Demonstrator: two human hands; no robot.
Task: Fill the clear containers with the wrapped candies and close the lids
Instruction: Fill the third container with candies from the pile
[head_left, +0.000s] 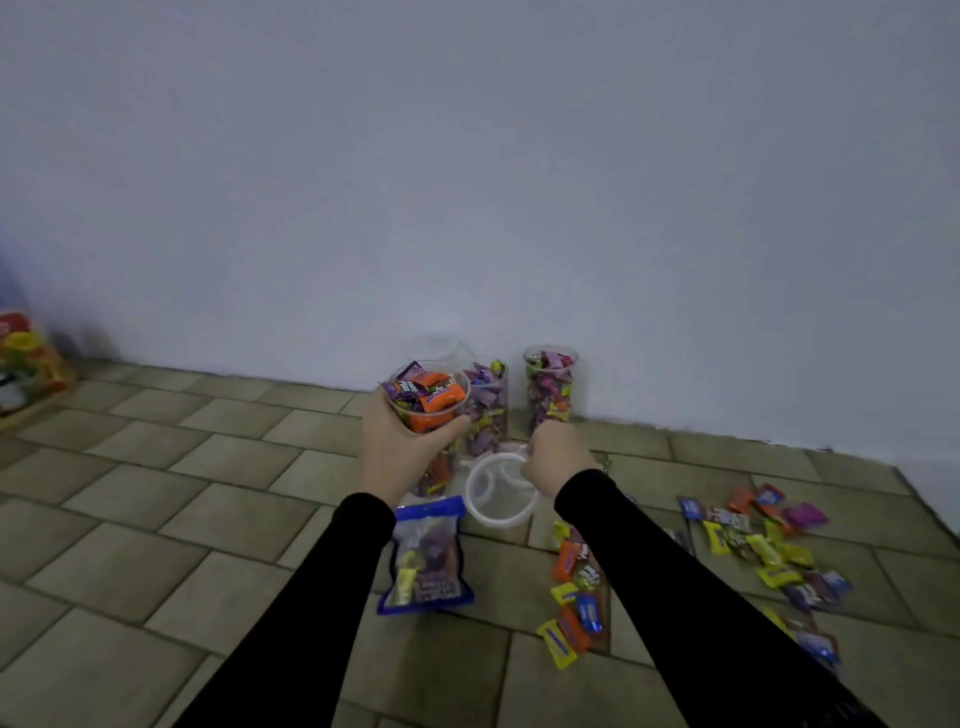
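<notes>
A full clear container is gripped around its wall by the left hand. Just right of it, a light, stiff lid is pinched at the rim by the right hand; the thin, slippery wall is best held low.

Bare indoor room; tiled floor meets plain white wall.

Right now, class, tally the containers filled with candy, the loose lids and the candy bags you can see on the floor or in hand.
Clear containers filled with candy: 3 (held, middle, right)
Loose clear lids: 1
Blue candy bags: 1
Total: 5
</notes>
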